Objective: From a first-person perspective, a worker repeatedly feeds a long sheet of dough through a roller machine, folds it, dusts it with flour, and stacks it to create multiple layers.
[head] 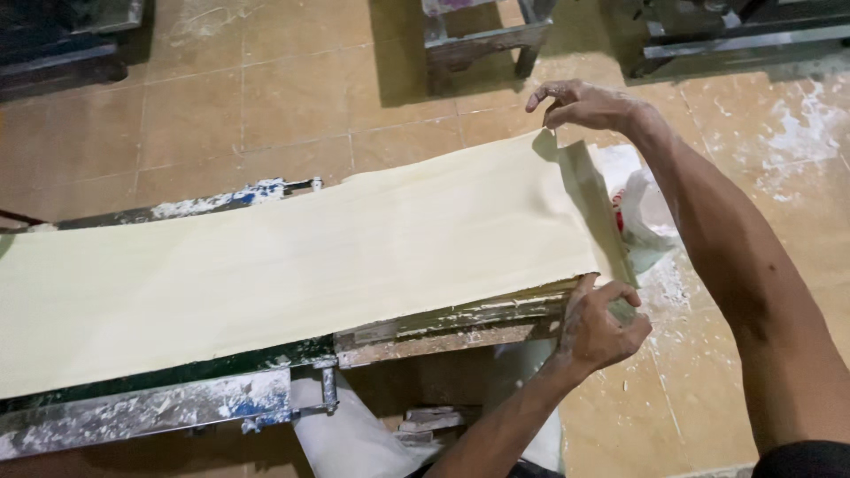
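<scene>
A long pale yellow sheet (292,257) lies flat along the desk (142,409), running from the left edge of the view up to the right end. The desk is a metal frame, flaked with white powder, with a green strip under the sheet's near edge and a blue-and-white smeared rail (239,196) showing behind it. Beneath the desk hangs a white sack (345,438).

At the sheet's right end, the left hand (604,326) grips the near corner, fingers curled shut around the edge where it folds over the desk end. The right hand (580,104) pinches the far corner between thumb and fingertips, lifting it slightly so the end of the sheet drapes down.

Just right of the sheet's end lies a crumpled white plastic bag (646,217) with a small red mark on its left side, resting on the floor (266,97) of tan tiles dusted white. Dark metal frames (482,40) stand along the top.
</scene>
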